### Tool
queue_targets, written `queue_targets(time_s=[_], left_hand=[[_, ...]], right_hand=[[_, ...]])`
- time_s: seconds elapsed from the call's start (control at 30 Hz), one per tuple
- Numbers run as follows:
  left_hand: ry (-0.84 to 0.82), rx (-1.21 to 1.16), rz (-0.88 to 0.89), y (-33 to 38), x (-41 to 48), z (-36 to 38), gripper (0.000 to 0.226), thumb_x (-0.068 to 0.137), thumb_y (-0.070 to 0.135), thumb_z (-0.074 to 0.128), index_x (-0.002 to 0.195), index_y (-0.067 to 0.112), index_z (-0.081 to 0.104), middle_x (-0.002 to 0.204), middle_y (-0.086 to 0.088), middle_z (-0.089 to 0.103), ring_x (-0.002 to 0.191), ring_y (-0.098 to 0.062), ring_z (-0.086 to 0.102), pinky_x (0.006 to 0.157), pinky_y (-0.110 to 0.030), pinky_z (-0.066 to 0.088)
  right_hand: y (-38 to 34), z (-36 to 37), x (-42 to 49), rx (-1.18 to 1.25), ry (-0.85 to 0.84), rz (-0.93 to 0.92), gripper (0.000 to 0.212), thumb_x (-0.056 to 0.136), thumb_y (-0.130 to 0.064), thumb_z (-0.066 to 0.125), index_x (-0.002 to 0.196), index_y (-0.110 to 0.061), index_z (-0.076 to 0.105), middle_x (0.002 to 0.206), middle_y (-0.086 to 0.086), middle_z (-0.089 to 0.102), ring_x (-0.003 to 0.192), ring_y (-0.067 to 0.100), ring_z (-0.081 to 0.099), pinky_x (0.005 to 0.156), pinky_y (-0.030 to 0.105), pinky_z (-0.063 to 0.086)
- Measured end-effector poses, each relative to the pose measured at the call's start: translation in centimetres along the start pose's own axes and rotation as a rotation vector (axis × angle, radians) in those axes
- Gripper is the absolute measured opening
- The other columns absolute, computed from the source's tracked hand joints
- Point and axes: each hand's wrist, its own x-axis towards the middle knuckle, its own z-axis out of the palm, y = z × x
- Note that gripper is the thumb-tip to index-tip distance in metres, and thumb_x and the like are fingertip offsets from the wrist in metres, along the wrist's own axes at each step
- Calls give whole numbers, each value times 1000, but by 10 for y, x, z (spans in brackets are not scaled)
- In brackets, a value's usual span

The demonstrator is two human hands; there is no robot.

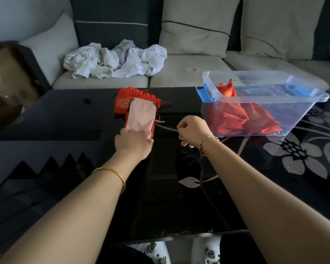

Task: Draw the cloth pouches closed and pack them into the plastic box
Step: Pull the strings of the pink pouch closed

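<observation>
Pouch (pixel 141 117), pink, lies on red pouches (pixel 122 101) on the tabletop (pixel 65 115), long axis pointing away; left grip (pixel 133 142) pinches its near end, right grip (pixel 192 130) curls round its cord (pixel 167 128), nearer the box (pixel 297 109).

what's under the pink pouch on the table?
A pile of red pouches, their gathered tops showing past its far end. The pink pouch covers most of them, so their count cannot be told.
</observation>
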Motion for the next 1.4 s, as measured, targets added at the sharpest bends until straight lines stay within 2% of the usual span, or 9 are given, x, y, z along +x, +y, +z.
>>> queue_targets(time_s=[0.17, 0.33, 0.5, 0.63, 0.73, 0.83, 1.07, 1.23, 1.4], left_hand=[[29, 40, -68, 14, -20, -9, 25, 98, 25, 43, 114, 14, 59, 114, -11, 57, 109, -29, 48, 77, -35, 39], [494, -53, 106, 30, -47, -41, 25, 93, 11, 48, 117, 10, 55, 114, -13, 55, 102, -33, 54, 76, -38, 40], [207, -305, 464, 72, -89, -53, 30, 96, 38, 43, 103, 14, 59, 99, -8, 54, 89, -26, 55, 65, -32, 30], [198, -667, 459, 61, -74, -57, 37, 90, 35, 52, 57, 19, 57, 66, -3, 48, 62, -17, 49, 63, -32, 40], [314, -865, 168, 49, -54, -59, 25, 85, 37, 56, 96, 18, 66, 97, -9, 65, 100, -28, 61, 86, -39, 49], [5, -1149, -88, 50, -53, -57, 59, 82, 58, 56, 119, 12, 55, 122, -7, 57, 114, -29, 55, 94, -42, 47], [-130, -1454, 20, 54, -52, -57, 9, 92, 13, 58, 92, 15, 66, 89, -1, 64, 80, -13, 59, 69, -27, 51], [29, -1323, 148, 52, -51, -60, 11, 90, 14, 61, 98, 16, 68, 92, 0, 66, 78, -8, 61, 58, -14, 47], [121, -1193, 229, 50, -55, -59, 12, 89, 16, 62, 96, 20, 70, 99, 5, 67, 92, -9, 62, 79, -24, 48]], right_hand=[[3, -7, -14, 45, -31, 27, 22, 89, -7, 42, 88, -2, 64, 82, 17, 70, 65, 27, 69, 63, 37, 56], [-7, -10, -28, 677, -182, 263, 35, 98, -31, 45, 108, 1, 55, 91, 19, 61, 81, 30, 65, 67, 35, 54], [2, -15, -32, 802, -146, 301, 16, 95, -22, 51, 82, -13, 53, 75, 6, 52, 64, 19, 52, 71, 36, 50], [26, -28, -43, 701, -194, 270, 28, 94, -4, 47, 121, 2, 52, 92, 10, 57, 90, 29, 60, 95, 44, 46], [33, -44, -58, 897, -339, 211, 25, 94, -3, 48, 118, -3, 54, 97, 13, 63, 85, 25, 62, 77, 43, 54], [39, -56, -67, 908, -434, 168, 24, 92, -7, 52, 116, -6, 57, 98, 12, 67, 84, 25, 66, 68, 38, 59], [45, -59, -67, 915, -527, 104, 40, 82, -9, 57, 122, -4, 55, 99, 11, 65, 86, 22, 64, 76, 35, 56], [40, -65, -53, 1284, -253, 142, 40, 96, -20, 39, 134, -11, 44, 119, 15, 58, 104, 27, 58, 93, 40, 45], [32, -64, -59, 964, -42, -3, 30, 95, 3, 38, 120, 3, 56, 86, 12, 62, 76, 22, 63, 76, 34, 56]])
